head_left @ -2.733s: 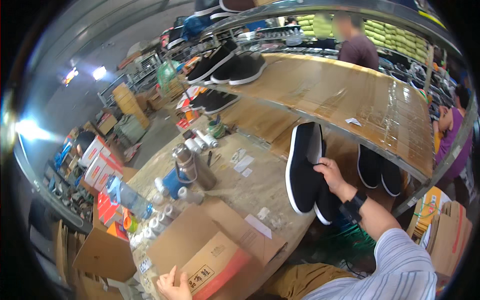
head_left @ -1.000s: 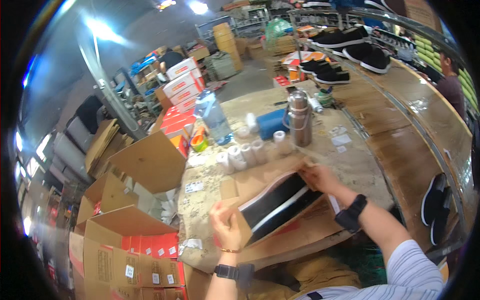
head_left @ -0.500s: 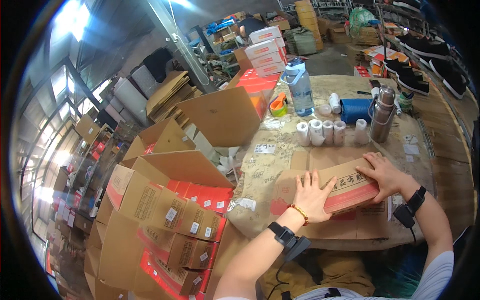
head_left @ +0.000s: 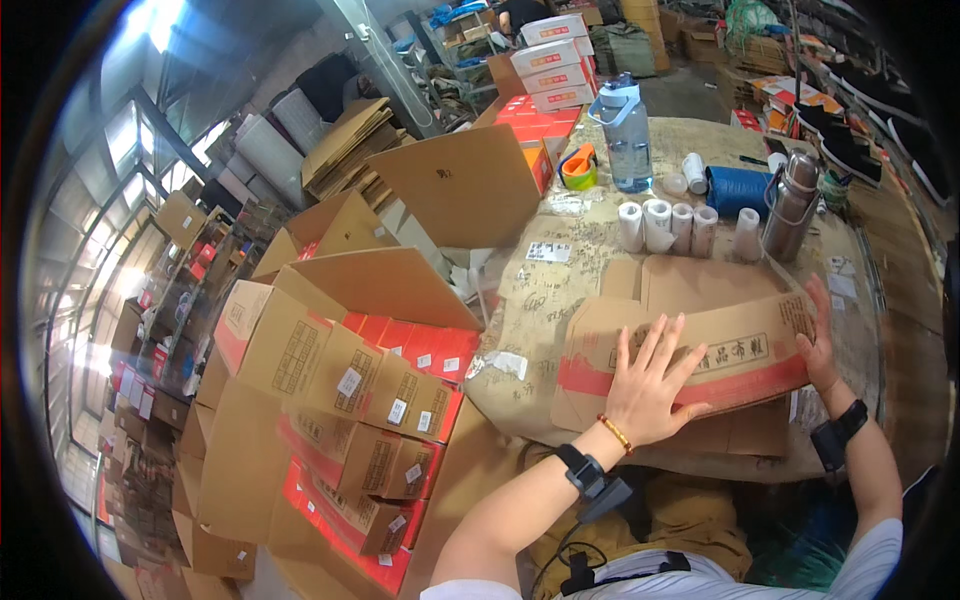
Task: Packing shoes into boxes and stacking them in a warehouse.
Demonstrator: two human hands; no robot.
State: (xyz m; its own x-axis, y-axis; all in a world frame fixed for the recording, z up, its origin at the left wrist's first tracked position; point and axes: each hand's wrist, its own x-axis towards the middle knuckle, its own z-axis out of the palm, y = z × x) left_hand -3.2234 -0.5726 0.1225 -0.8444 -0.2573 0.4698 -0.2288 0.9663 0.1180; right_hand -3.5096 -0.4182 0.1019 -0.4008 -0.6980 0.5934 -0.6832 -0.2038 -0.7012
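On the table before me lies a brown cardboard shoebox blank (head_left: 745,375) with a red band and printed characters. It looks partly folded, with a creased front panel. My left hand (head_left: 655,390) rests on its left part with fingers spread and palm down. At the blank's right end, my right hand (head_left: 822,340) has its fingers stretched up along the edge and its thumb toward the front panel. More flat brown cardboard (head_left: 700,280) lies behind and under the blank. Both wrists wear black straps with small devices.
Behind the cardboard stand several white paper rolls (head_left: 658,228), a blue roll (head_left: 738,192), a steel flask (head_left: 795,210) and a blue water bottle (head_left: 626,140). A tape dispenser (head_left: 578,168) is at the table's far left. An open carton (head_left: 240,460) holding red-brown shoeboxes (head_left: 405,400) stands left.
My right hand has moved from the top of the blank outward to its right end. The blank has opened out wider and flatter, and my left hand has spread over its front.
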